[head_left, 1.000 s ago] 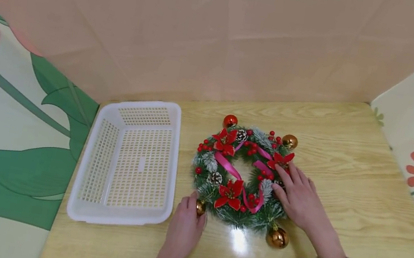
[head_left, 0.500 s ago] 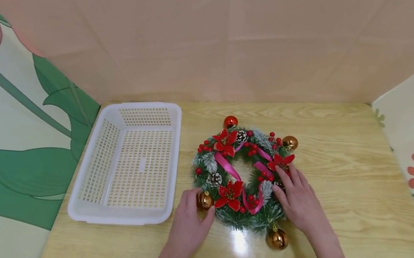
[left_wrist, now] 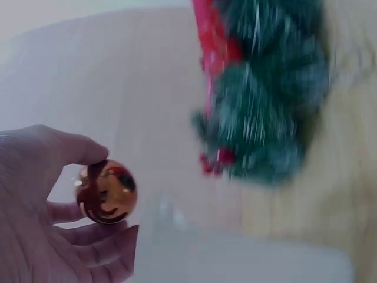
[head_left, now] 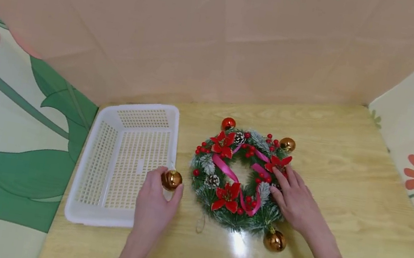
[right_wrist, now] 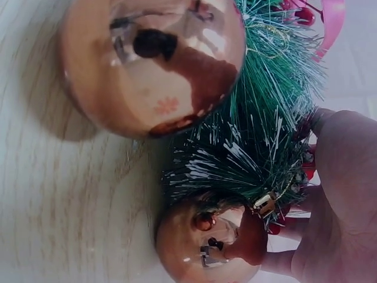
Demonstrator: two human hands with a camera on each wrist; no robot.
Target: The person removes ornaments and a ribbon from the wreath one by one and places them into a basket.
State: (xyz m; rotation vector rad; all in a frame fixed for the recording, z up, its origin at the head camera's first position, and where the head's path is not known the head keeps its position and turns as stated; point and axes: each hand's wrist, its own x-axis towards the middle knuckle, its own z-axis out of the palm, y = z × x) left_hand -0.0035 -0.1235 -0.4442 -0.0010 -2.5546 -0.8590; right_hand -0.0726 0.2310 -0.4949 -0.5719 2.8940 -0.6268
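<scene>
In the head view my left hand (head_left: 156,205) pinches a shiny copper-coloured Christmas bauble (head_left: 171,180) between thumb and fingers, over the basket's right rim. The left wrist view shows the same bauble (left_wrist: 107,191) with its smooth round surface at my fingertips. A green Christmas wreath (head_left: 212,198) lies flat on the table, decked with red poinsettias, berries, pinecones and pink ribbon. On its right side rests my right hand (head_left: 298,206), fingers extended over a red flower (head_left: 277,162). Close to that hand, another copper bauble (head_left: 274,241) hangs at the wreath's front right edge.
A white plastic basket (head_left: 74,198) with a perforated bottom stands left of the wreath. At the wreath's far edge are a red bauble (head_left: 228,124) and a copper one (head_left: 287,144). A thin thread loop (head_left: 200,224) shows by its front left edge. Walls border the wooden table (head_left: 368,197).
My left hand has drawn the copper bauble away from the wreath's front left edge and carried it left to the basket rim. The right hand stays on the wreath.
</scene>
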